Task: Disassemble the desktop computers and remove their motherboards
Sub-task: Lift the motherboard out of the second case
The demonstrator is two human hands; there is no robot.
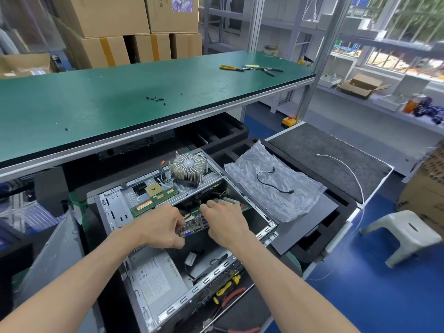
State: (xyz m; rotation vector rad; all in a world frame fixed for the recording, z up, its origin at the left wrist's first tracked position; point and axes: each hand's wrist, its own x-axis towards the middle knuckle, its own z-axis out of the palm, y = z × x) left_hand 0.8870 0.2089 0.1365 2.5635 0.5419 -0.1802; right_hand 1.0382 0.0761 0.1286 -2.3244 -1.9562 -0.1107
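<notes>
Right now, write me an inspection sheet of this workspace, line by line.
Surface: green bench top, a raised shelf over the work area; black foam lies under the case.
Job's things: open computer case; motherboard at its port edge, part hidden by hands; heatsink, CPU chip and RAM stick lie on the case frame.
Clutter: loose black screws; pliers on the bench; yellow-handled tools by the case.
Hands: left hand and right hand, fingers curled on the motherboard.
Cables: black cable on bubble wrap; white cable.
Surroundings: cardboard boxes; white stool.
</notes>
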